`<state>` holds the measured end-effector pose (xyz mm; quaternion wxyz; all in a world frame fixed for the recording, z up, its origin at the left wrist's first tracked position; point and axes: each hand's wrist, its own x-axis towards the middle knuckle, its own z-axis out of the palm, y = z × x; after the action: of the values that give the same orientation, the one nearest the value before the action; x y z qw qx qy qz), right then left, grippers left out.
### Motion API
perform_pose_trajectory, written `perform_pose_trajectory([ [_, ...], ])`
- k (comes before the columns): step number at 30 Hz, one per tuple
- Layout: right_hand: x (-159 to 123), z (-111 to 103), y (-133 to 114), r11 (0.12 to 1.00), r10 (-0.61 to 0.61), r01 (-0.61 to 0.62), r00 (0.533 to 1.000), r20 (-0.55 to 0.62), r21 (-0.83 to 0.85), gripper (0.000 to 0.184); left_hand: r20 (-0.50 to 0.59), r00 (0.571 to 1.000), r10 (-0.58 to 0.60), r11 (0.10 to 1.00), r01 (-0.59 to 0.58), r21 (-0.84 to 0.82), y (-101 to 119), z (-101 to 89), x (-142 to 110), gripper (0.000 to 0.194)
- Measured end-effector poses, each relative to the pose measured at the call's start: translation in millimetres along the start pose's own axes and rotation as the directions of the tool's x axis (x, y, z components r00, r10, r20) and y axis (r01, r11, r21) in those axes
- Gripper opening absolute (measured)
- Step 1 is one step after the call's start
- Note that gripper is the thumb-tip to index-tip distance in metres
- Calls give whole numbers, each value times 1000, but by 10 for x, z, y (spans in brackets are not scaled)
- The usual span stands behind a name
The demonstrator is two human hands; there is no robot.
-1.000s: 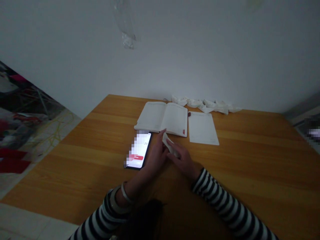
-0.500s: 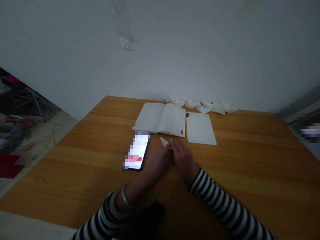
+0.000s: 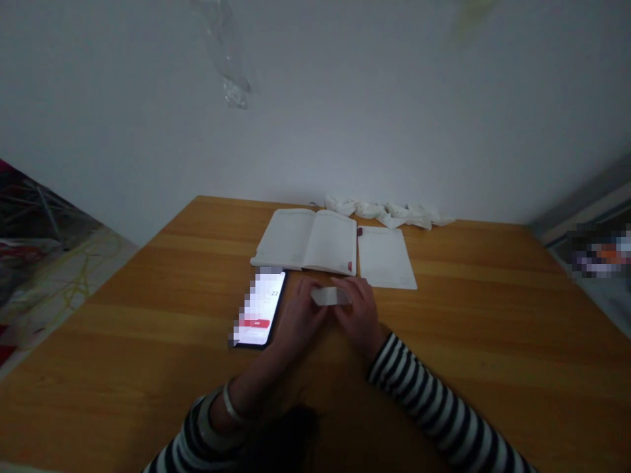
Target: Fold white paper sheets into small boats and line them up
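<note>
A small folded piece of white paper [image 3: 329, 296] is held between both my hands just above the wooden table [image 3: 148, 315]. My left hand [image 3: 300, 314] pinches its left end and my right hand [image 3: 358, 311] curls over its right end. Both wrists come out of black-and-white striped sleeves, and the left wrist wears a bracelet. A lit phone [image 3: 259, 307] lies flat right beside my left hand. An open notebook [image 3: 306, 239] lies just beyond my hands.
A loose white sheet [image 3: 384, 257] lies to the right of the notebook. Several folded white paper pieces [image 3: 389, 212] line the table's far edge against the white wall. Clutter shows on the floor at far left.
The paper piece went from a raised, pointed shape to a flat, horizontal strip between my fingers. My hands shifted slightly forward, and the view drifted a little to the right.
</note>
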<state>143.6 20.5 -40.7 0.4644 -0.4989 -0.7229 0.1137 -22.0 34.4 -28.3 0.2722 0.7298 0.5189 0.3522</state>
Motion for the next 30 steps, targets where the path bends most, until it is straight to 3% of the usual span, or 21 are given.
perform_pose_trajectory([
  [4, 41, -7, 15, 995, 39, -47, 996, 86, 87, 51, -8, 992, 125, 990, -124, 69, 22, -43, 10, 32],
  [8, 72, -60, -13, 998, 54, -57, 991, 126, 18, 36, 49, 973, 224, 943, -229, 241, 20, -126, 15, 37],
  [13, 61, -63, -36, 999, 18, -15, 994, 109, -31, 37, 79, 920, 385, 851, -387, 356, 21, -166, -4, 47],
  [17, 17, -11, -13, 995, 27, -15, 993, 115, -103, 30, 118, 901, 417, 789, -424, 445, 75, -154, -45, 35],
  [22, -14, 10, -7, 988, 34, -5, 981, 189, -154, 21, 193, 888, 417, 775, -459, 435, 93, -169, -47, 24],
  [25, -2, -12, -4, 990, 52, -23, 976, 210, -136, 17, 169, 891, 422, 775, -451, 442, 55, -202, -7, 20],
  [30, 81, -191, 56, 998, 39, -50, 965, 261, 35, 25, 66, 902, 426, 833, -420, 360, -80, -244, 50, 21],
])
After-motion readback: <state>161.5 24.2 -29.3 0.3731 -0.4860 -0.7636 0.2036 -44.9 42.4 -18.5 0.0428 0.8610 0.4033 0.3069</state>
